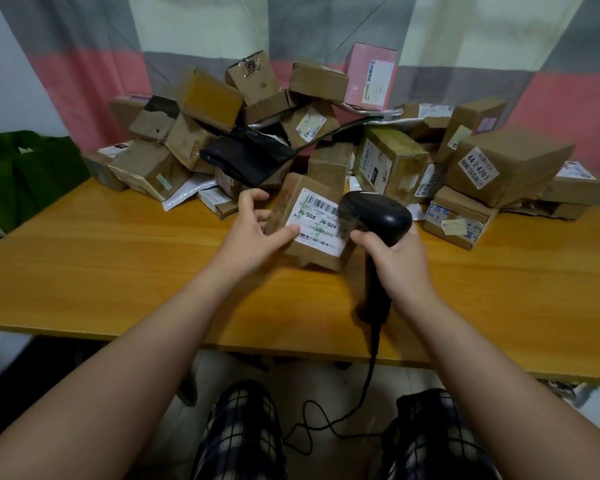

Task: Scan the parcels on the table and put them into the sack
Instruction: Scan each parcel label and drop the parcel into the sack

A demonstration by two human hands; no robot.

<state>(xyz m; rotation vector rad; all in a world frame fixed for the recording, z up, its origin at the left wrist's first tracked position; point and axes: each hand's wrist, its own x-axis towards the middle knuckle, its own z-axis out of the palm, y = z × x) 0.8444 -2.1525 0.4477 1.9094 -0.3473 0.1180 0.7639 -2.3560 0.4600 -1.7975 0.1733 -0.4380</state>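
Observation:
My left hand (253, 230) grips a brown cardboard parcel (310, 225) by its left side, thumb on the white shipping label marked J6-S04. The parcel is tilted with its label facing up, its lower edge near the wooden table (118, 265). My right hand (400, 263) holds the handle of a black corded barcode scanner (378, 216), whose head sits right over the label's right edge. A green sack (25, 174) sits at the far left beside the table.
A big heap of cardboard parcels (326, 133) with a black plastic mailer (246, 157) fills the back of the table against a curtain. The scanner's cable (333, 420) hangs down past the table's front edge to the floor between my knees.

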